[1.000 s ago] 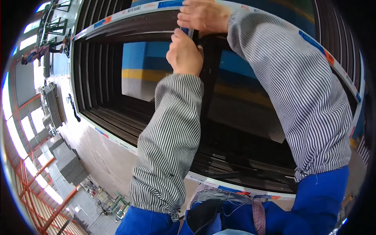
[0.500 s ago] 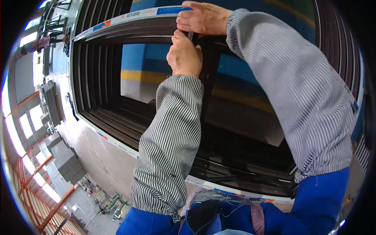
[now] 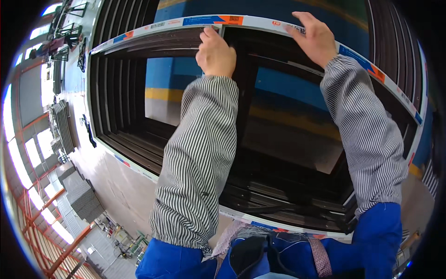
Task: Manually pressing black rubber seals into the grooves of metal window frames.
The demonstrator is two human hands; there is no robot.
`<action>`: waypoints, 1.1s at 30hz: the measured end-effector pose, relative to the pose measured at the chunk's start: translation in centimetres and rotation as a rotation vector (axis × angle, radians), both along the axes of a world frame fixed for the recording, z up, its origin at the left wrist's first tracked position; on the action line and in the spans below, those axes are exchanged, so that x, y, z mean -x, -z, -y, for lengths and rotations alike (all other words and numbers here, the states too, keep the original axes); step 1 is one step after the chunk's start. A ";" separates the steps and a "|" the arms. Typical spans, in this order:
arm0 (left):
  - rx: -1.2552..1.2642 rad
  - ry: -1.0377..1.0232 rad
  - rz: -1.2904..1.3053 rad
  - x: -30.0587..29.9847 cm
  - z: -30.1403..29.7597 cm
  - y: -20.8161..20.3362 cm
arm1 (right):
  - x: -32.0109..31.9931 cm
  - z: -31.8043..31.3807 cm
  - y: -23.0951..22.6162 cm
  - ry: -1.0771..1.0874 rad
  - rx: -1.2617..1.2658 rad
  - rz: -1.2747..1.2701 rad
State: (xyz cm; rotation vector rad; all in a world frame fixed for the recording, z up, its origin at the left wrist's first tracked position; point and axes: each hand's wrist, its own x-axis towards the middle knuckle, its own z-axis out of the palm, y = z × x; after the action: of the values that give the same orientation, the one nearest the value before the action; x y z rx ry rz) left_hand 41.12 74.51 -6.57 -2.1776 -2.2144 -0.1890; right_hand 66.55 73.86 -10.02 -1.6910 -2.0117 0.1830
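Observation:
A large dark brown window frame (image 3: 244, 88) lies before me, with a deep ribbed inner edge on its left side. White, blue and orange printed protective film (image 3: 204, 20) runs along its far rail. My left hand (image 3: 215, 53) is curled closed at the inner side of that rail, by the upright divider; whatever its fingers hold is hidden. My right hand (image 3: 316, 39) is farther right over the filmed rail, thumb and fingers apart with nothing between them. Striped sleeve covers reach over both forearms.
Blue and yellow bands (image 3: 162, 90) and grey floor show through the frame's openings. Stacked dark profiles (image 3: 83, 200) stand on the left, with green machinery (image 3: 134, 246) below them. A person (image 3: 51, 44) is at the far upper left. More dark profiles (image 3: 395, 46) lie beyond the far rail.
My right hand has left its place beside the left one and moved right along the far rail, its fingers spreading. My left hand remains curled near the divider, slightly higher.

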 end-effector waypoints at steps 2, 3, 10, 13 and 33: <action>-0.020 0.015 -0.016 -0.5 -0.4 -0.1 | 0.9 0.5 -0.4 0.050 0.050 0.042; -0.003 0.013 -0.019 -0.5 -0.6 0.2 | 1.7 0.5 -1.6 0.059 0.059 0.050; 0.075 -0.043 -0.039 0.2 -0.4 0.5 | 4.9 1.7 -6.9 0.202 0.334 -0.039; 0.130 0.177 0.222 2.3 -1.3 0.1 | 2.9 1.5 -3.2 0.172 -0.166 -0.045; 0.737 1.572 -0.460 7.9 7.2 -4.0 | 34.8 27.3 -0.3 0.851 0.212 -1.206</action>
State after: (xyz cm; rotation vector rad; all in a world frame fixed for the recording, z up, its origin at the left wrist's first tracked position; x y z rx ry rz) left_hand 33.24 67.30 -2.55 -3.1903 0.0652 1.0871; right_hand 31.73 46.54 -9.73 -1.7234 -0.3740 0.8602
